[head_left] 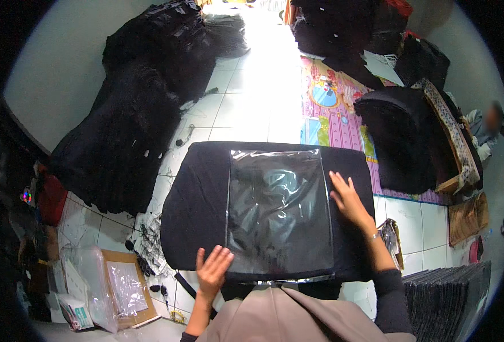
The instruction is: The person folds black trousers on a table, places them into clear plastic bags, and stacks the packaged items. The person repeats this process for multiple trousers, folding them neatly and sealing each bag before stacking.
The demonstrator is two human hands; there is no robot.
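Note:
In front of me a padded board covered in black cloth (198, 188) holds a clear plastic bag (280, 211) laid flat on it, its shiny edge toward the far side. My left hand (213, 269) rests with fingers spread at the bag's near left corner. Beyond the bag's right edge, my right hand (347, 199) lies flat on the black cloth, fingers apart. Neither hand grips anything. Whether the bag has something dark inside, or the black cloth just shows through, I cannot tell.
A large heap of black cloth (132, 114) lies on the left; more black cloth (400, 137) is on a colourful mat (343, 122) at right. Packed dark bags (448, 293) are stacked at the near right. Clear plastic sleeves (95, 285) lie near left. A person (482, 131) is far right.

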